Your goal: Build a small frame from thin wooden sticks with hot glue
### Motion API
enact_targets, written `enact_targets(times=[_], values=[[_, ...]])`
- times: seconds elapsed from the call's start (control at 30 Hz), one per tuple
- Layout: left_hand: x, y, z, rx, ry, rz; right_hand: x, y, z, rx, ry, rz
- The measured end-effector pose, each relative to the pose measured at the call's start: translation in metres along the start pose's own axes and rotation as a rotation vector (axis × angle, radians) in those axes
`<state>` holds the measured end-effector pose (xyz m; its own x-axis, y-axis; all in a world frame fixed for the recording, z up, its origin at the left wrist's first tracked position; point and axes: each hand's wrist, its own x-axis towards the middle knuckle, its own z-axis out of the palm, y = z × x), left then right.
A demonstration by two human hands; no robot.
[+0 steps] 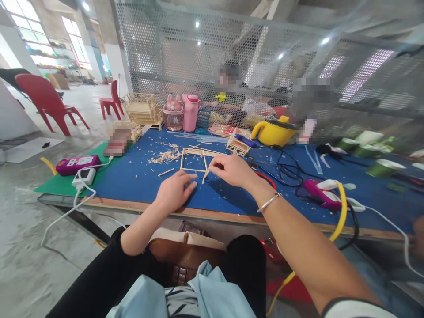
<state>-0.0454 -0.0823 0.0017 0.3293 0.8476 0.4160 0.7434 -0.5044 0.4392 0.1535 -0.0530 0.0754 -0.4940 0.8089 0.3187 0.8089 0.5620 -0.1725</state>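
Pale wood, cut into thin sticks, makes up the small rectangular frame [194,170] that lies on the blue mat [121,187] before us, just beyond our two hands. Our right hand [232,170] has thumb and fingertips pinched together on what looks like a short stick [205,178], set at a slant by the frame's near right corner; whether the two are joined there, we cannot tell. Our left hand [172,190] grasps nothing that we can see: its fingers are loosely bent, near the frame's near side and apart from it. From here, we judge the corner to be the weak spot. Too hard a pinch, or a sideways push from the right fingers, could skew the rectangle or snap a stick so slender. With no left finger bracing it, the frame could also slide or turn on the mat under a light nudge. The wood scraps [167,155] scattered to its left could get beneath an edge and tip it out of level, and the loose stick [166,172] could be rolled away by a careless left wrist. On the right, the tangled black cables [281,168] could snag a sleeve or the bracelet [269,202] if our arm swept outward.
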Motion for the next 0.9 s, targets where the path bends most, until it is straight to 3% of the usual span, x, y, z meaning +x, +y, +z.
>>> enact_targets(times=[0.1,0.2,0.37,0.43,0.53,0.67,0.73,0.9], values=[[0.008,0.015,0.002,0.139,-0.214,0.207,-0.002,0.003,-0.003,0.019,0.06,0.038],[0.017,0.024,0.006,0.276,-0.247,0.102,-0.008,0.008,-0.005,0.041,0.119,0.066],[0.012,0.019,0.012,0.353,-0.142,-0.211,-0.013,0.01,0.0,0.031,0.088,0.087],[0.006,0.016,0.012,0.332,-0.081,-0.251,-0.012,0.008,0.003,-0.002,0.057,0.078],[0.002,0.014,0.008,0.249,0.023,-0.174,-0.008,0.004,0.006,-0.086,0.014,0.042],[0.017,0.011,-0.005,0.207,0.142,0.104,0.001,0.0,0.005,-0.222,-0.054,-0.024],[0.032,0.007,-0.009,0.205,0.067,0.198,0.006,-0.001,0.004,-0.268,-0.088,-0.053],[0.063,-0.001,-0.005,0.154,-0.257,0.158,0.017,-0.003,0.007,-0.337,-0.188,-0.085]])
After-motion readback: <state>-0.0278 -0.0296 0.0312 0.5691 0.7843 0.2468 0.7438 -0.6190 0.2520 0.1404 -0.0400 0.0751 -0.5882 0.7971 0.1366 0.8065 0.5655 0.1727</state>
